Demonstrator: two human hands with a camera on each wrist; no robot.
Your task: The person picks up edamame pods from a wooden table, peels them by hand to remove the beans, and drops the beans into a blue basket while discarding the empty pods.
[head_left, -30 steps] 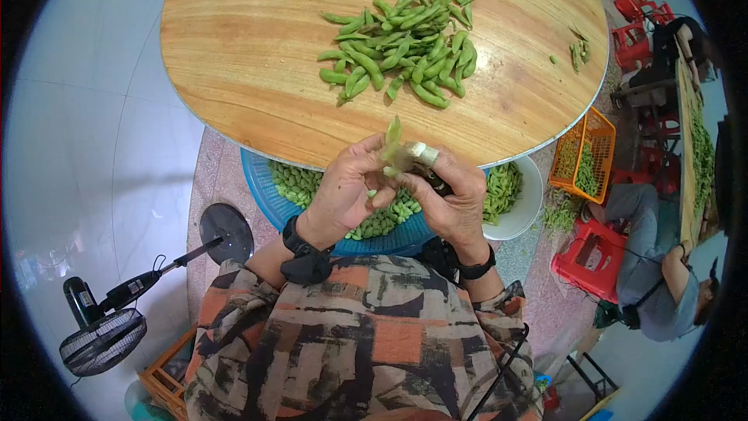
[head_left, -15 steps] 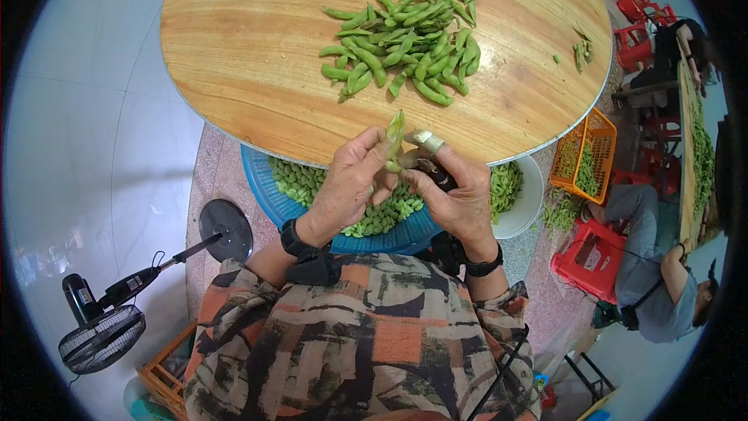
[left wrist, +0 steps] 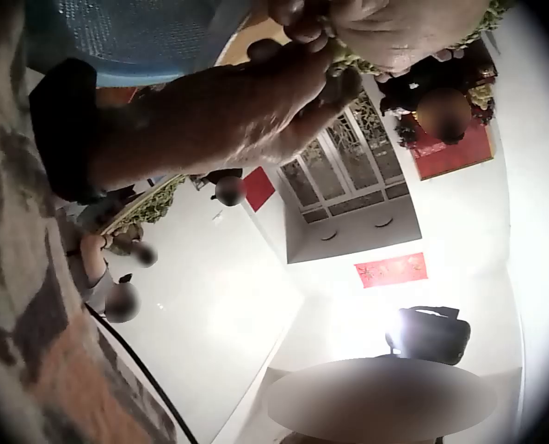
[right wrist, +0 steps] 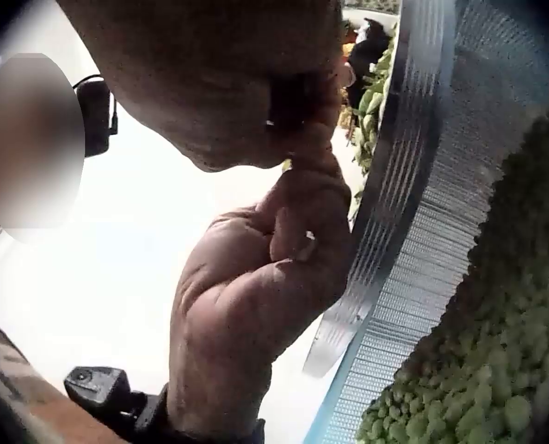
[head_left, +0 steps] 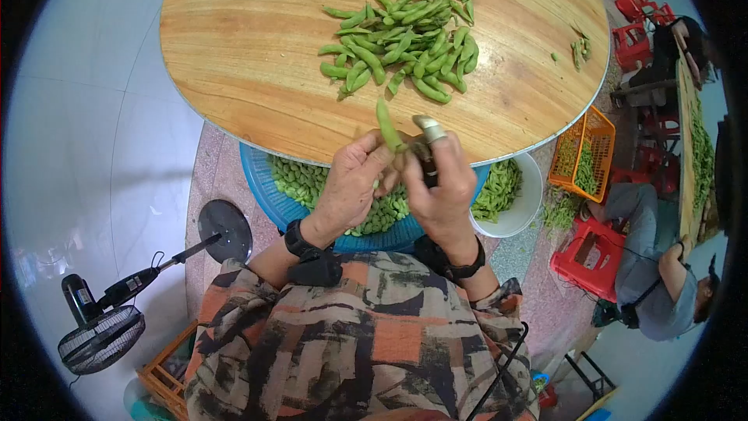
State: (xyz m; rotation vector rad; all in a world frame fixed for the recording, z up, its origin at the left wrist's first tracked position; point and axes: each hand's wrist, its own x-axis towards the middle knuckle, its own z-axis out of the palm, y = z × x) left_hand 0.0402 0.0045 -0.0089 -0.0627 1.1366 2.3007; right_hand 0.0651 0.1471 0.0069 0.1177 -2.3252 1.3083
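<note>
Between thumb and fingers, my left hand [head_left: 352,181] pinches a green soybean pod [head_left: 387,125], its free end pointing up past the table edge. Close against the pod's lower end, my right hand [head_left: 446,191] grips a small dark tool [head_left: 428,170]; its working end is hidden. A pale whitish wrap [head_left: 429,128] covers one fingertip of that hand. Both hands are over a blue basket [head_left: 259,187] of shelled green beans [right wrist: 478,398]. In the right wrist view the hands meet beside the basket rim.
A heap of pods [head_left: 413,43] lies on the round wooden table [head_left: 234,54]. To the right stand a white bowl [head_left: 532,195] of pods, an orange crate [head_left: 606,144] and a red stool [head_left: 588,261] near another person. A fan [head_left: 101,339] stands at left.
The pod tilts more to the left and sits higher in the left fingers. The right hand has turned upward and moved slightly left; its wrapped fingertip is now raised above the pod's lower end.
</note>
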